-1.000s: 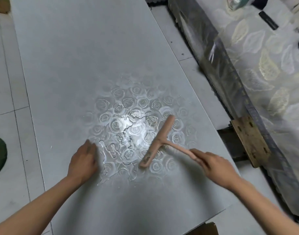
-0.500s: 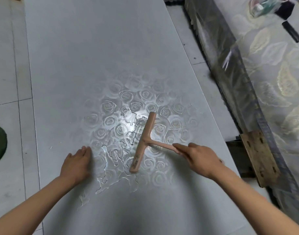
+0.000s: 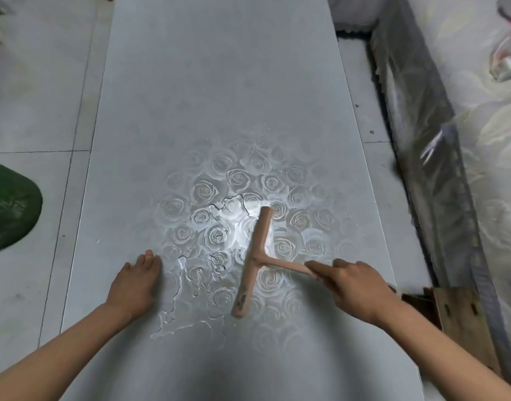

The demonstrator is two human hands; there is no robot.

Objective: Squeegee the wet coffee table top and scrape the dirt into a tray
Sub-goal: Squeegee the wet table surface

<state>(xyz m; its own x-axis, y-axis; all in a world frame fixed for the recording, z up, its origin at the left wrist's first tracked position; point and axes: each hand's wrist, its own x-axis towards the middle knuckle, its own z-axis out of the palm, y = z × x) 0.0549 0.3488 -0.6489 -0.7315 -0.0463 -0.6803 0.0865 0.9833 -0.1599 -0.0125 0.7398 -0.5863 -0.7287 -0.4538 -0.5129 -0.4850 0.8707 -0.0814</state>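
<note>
The grey coffee table top runs away from me, with a wet patch that mirrors a rose pattern near its front half. A pinkish T-shaped squeegee lies with its blade on the wet patch, blade running near to far. My right hand is shut on the squeegee's handle at the right. My left hand rests flat on the table, fingers together, just left of a puddle edge. No tray is clearly in view.
A dark green object lies on the tiled floor at the left. A sofa edge wrapped in plastic runs along the right, with a wooden block at its foot. A plastic bag sits on the sofa.
The squeegee and my right hand have moved left across the wet patch, pushing water toward my left hand. The view has shifted, and my left hand stays flat on the table.
</note>
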